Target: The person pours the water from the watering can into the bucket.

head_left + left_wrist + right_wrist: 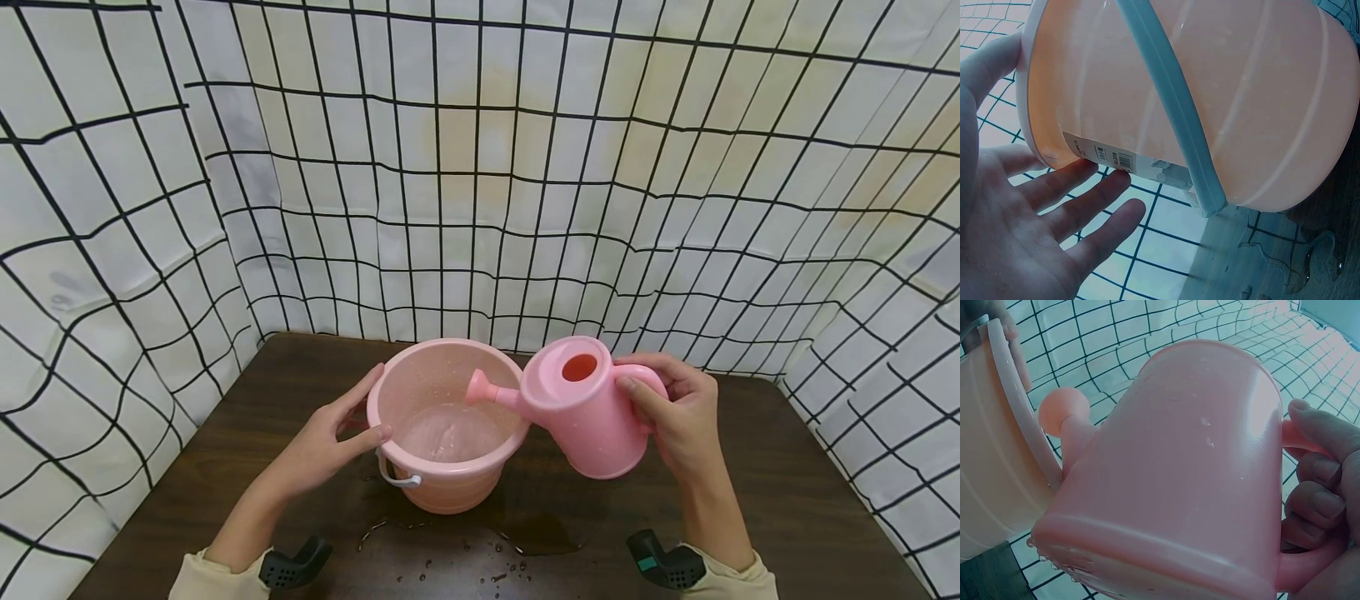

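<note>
A pale pink bucket [450, 475] stands on the dark wooden table with water in its bottom. My left hand [330, 433] steadies its left side, thumb over the rim and the other fingers along the outer wall. In the left wrist view those fingers [1094, 219] are spread beside the bucket wall, near a printed label [1116, 159]. My right hand [678, 408] grips the handle of a pink watering can [600, 433], tilted toward the bucket. The can's spout [487, 390] reaches over the bucket's right rim. Drops cling to the can's base in the right wrist view.
A light blue bail handle [1175, 112] hangs down the bucket's side. Puddles [536, 533] and scattered drops wet the table [780, 500] in front of the bucket. A white sheet with black grid lines [480, 183] walls the back and sides.
</note>
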Available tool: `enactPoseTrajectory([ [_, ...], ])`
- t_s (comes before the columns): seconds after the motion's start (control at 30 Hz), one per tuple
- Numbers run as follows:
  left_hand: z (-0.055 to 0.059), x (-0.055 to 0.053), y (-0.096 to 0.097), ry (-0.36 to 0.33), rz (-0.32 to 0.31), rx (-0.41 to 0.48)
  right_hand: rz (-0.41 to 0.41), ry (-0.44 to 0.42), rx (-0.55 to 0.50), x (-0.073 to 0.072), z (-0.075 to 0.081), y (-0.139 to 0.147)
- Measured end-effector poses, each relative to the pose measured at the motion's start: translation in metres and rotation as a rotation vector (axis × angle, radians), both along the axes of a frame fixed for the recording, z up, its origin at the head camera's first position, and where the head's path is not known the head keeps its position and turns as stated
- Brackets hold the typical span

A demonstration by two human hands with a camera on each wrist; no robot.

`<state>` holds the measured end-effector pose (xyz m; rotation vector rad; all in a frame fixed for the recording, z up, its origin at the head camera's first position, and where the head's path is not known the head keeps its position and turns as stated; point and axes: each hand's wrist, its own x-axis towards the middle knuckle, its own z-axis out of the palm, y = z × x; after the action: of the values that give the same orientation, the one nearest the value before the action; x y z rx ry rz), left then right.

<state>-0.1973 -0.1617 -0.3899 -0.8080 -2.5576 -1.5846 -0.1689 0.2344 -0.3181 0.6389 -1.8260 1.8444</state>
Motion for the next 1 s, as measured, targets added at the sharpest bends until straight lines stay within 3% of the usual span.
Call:
enactPoseTrajectory([
  [0.47, -0.0003, 0.0003, -0.0003, 0.01, -0.004, 0.0, -0.024, -0.023, 0.004, 0.0017, 0.003, -0.0027],
  [0.77, 0.0001, 0.0008, 0.0004, -0.04, 0.025, -0.005, 0.003, -0.011, -0.008, 0.0009, 0.0028, -0.0025],
  [1.0, -0.0006, 0.0, 0.0002, -0.027, 0.024, -0.02, -0.009, -0.021, -0.003, 0.0007, 0.0042, -0.0029],
])
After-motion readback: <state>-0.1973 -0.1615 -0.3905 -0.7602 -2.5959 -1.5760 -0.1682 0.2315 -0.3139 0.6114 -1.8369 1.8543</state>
